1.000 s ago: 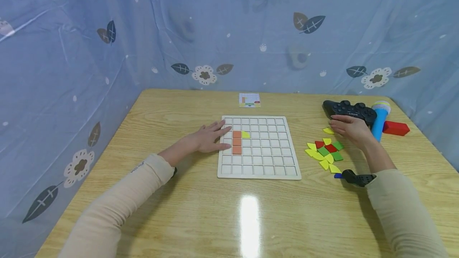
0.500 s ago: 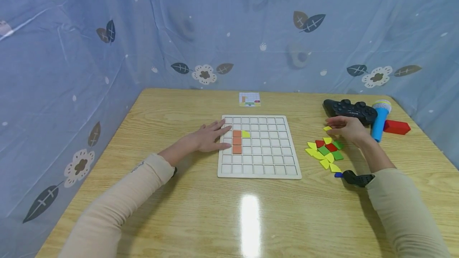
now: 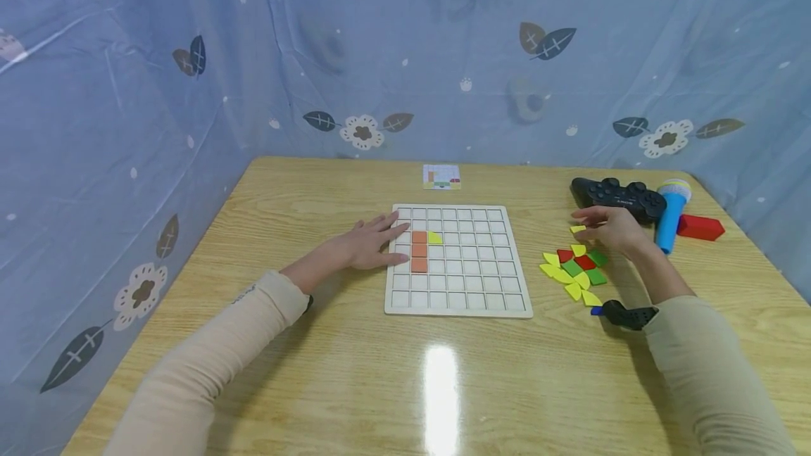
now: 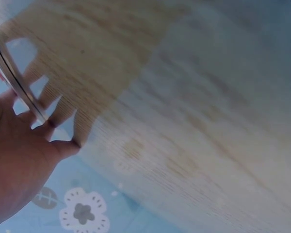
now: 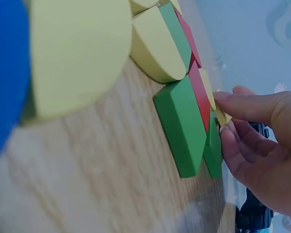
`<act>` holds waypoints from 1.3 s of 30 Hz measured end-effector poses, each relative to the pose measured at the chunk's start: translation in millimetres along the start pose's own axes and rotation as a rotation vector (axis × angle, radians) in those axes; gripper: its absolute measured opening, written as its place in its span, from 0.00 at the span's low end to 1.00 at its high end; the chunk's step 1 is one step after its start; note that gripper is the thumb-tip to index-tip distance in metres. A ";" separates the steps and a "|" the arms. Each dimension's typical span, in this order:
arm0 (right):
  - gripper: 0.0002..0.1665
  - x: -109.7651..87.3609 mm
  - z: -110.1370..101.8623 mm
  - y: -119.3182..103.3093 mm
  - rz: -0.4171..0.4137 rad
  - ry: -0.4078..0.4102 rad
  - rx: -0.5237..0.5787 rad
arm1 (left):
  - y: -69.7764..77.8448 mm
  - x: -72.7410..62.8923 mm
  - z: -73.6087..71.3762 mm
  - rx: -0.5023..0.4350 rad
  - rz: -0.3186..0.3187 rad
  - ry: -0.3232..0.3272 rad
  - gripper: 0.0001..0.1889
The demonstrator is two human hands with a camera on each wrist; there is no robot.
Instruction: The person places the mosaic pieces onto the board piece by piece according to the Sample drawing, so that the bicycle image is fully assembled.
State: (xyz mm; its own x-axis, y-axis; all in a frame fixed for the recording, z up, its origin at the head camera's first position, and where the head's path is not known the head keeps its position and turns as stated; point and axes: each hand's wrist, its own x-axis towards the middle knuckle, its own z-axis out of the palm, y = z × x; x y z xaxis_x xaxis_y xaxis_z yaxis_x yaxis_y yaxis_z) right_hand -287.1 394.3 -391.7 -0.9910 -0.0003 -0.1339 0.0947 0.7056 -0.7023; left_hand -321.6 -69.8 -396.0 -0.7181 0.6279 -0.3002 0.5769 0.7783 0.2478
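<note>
My left hand [image 3: 364,245] rests with its fingers spread on the left edge of a white grid board [image 3: 469,307]; the left wrist view shows its fingertips at the board's rim [image 4: 20,82]. On the board are a column of orange square tiles [image 3: 419,250] and a yellow quarter-circle tile [image 3: 434,238]. My right hand [image 3: 613,229] pinches another yellow tile [image 3: 577,229] between thumb and fingers, low over the table behind the loose pieces. In the right wrist view that yellow tile [image 5: 223,115] is partly hidden by the fingers.
Loose yellow, red and green tiles [image 3: 571,267] lie right of the board, with a blue piece [image 3: 597,311] near the right wrist. A black game controller [image 3: 617,195], blue microphone [image 3: 670,220] and red block [image 3: 700,227] sit behind the right hand. A small pattern card [image 3: 441,176] lies behind the board.
My right hand has come down slightly to the left, and its thumb and fingers have closed on the far yellow tile. The left hand stays on the board.
</note>
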 end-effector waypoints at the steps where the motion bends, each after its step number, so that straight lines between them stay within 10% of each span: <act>1: 0.28 0.3 -0.1 -0.2 0.005 -0.001 -0.004 | -0.1 0.1 -0.1 0.001 0.001 0.001 0.41; 17: 0.24 -5.2 5.9 -17.1 -0.023 0.025 0.025 | 1.6 -0.3 -0.8 -0.004 0.012 -0.001 0.41; 23: 0.28 -9.1 13.0 -33.4 -0.034 -0.067 0.231 | 2.2 -0.5 -1.5 0.004 0.004 -0.007 0.40; 39: 0.28 -18.2 52.8 -77.5 -0.027 -0.253 0.292 | 0.3 0.1 0.2 0.006 0.015 0.011 0.40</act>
State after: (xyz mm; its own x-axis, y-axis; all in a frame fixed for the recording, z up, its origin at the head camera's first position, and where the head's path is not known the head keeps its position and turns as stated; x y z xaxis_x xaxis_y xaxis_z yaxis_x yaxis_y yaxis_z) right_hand -271.4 302.2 -371.7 -0.9421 -0.2168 -0.2558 0.1283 0.4717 -0.8724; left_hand -321.4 -69.4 -396.1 -0.7136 0.6393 -0.2864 0.5901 0.7689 0.2462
